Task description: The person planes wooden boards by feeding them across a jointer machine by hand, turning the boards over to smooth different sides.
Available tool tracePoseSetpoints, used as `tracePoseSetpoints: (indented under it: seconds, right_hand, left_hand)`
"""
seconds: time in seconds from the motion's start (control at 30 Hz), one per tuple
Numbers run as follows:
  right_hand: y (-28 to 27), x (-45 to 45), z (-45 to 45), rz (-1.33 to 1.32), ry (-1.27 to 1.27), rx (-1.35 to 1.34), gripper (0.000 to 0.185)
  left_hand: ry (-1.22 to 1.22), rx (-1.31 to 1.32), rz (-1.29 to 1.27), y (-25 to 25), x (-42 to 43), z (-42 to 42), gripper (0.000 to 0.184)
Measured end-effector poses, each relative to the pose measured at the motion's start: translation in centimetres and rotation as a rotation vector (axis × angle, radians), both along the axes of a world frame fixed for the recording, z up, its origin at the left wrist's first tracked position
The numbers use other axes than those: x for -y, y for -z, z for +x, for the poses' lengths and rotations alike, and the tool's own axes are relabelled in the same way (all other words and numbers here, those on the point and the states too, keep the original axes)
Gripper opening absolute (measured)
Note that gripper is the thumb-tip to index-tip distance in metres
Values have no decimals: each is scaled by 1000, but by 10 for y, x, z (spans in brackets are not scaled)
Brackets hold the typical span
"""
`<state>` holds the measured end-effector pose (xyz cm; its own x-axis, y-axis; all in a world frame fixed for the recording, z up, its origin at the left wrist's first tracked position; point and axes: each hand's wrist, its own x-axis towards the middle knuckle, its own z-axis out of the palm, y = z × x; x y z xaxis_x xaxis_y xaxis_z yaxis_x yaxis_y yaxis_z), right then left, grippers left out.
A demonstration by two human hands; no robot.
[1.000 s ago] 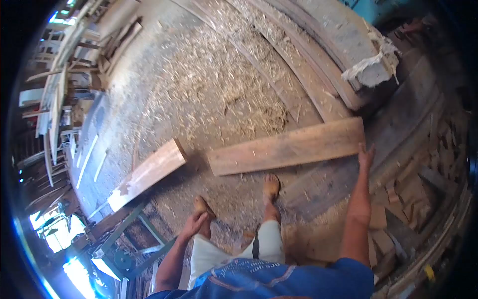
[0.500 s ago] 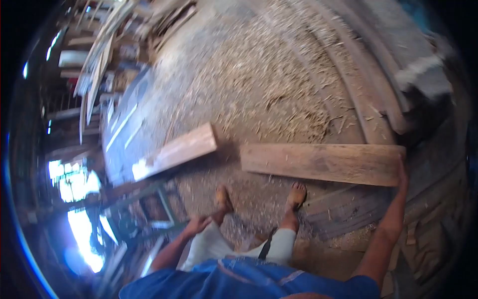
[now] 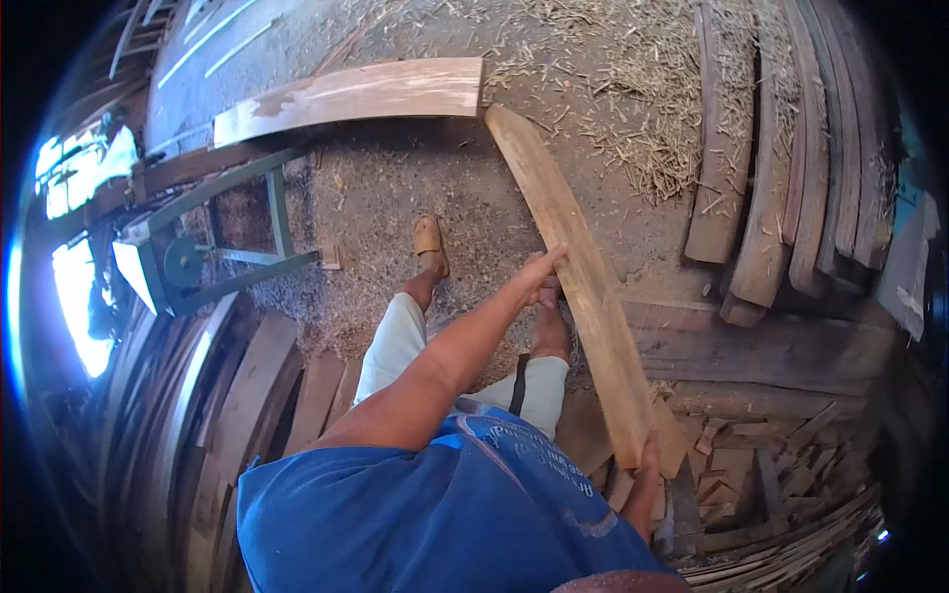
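A long wooden plank (image 3: pixel 593 306) slants across the right of my body, its far end near the other board and its near end by my hip. My left hand (image 3: pixel 542 275) grips its left edge around the middle. At the near end, my right hand (image 3: pixel 647 472) holds the plank's corner, with the fingers partly hidden by the wood. Beyond my feet lies a second, paler board (image 3: pixel 356 97), untouched, its right end close to the plank's far tip.
A green metal frame (image 3: pixel 279 212) stands at the left. Long planks (image 3: pixel 727 178) lie at the upper right beside wood shavings (image 3: pixel 652 119). More boards (image 3: pixel 247 395) are at the lower left, and offcuts (image 3: pixel 732 469) pile up at the lower right.
The plank has swung from lying crosswise to pointing away from me. My left hand has moved from my knee onto its edge. My right hand remains at its near end, and the view has turned.
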<state>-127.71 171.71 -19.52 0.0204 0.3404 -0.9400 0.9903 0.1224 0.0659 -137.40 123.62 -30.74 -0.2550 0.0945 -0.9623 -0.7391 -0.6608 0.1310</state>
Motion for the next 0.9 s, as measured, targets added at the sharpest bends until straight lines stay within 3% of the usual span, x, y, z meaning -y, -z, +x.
tracePoseSetpoints:
  seconds: [0.03,0.07,0.17,0.2,0.3,0.33,0.43,0.5,0.57,0.63,0.7,0.8,0.9]
  right_hand:
    - [16,-11,38,-75,91,0,80]
    - [23,-17,65,-132,135,-61,79]
    - [3,14,102,137,37,-84,81]
    - [-34,65,81,261,-27,-117,81]
    - [-91,108,75,247,118,-122,84]
    - [-116,112,75,268,71,-139,83]
    - [-188,101,74,319,-77,-210,82]
    - [-231,77,62,330,-165,-243,81]
    - [-264,48,40,324,-273,-275,80]
    - [-271,30,2,279,-406,-321,79]
    - [-266,30,-39,218,-537,-356,77]
    - [-238,56,-78,122,-699,-403,76]
    - [-204,102,-100,22,-818,-465,74]
  left_hand:
    - [14,-71,14,-1,-2,-2,88]
    - [-132,-40,-139,21,-16,0,75]
    - [102,151,-556,117,-34,49,63]
    - [-85,98,-367,57,-14,40,54]
    - [-102,-43,-401,48,-17,67,51]
    - [-14,15,-393,16,-15,70,48]
    - [-29,-84,-255,-22,-42,104,47]
    - [53,60,-89,-113,-36,100,47]
    - [-6,124,73,-119,-57,130,50]
    - [-73,159,84,-137,-65,148,55]
    - [-219,92,145,-187,-38,152,60]
    - [-375,-39,167,-177,-10,178,57]
    - [-491,-98,-50,-226,57,179,49]
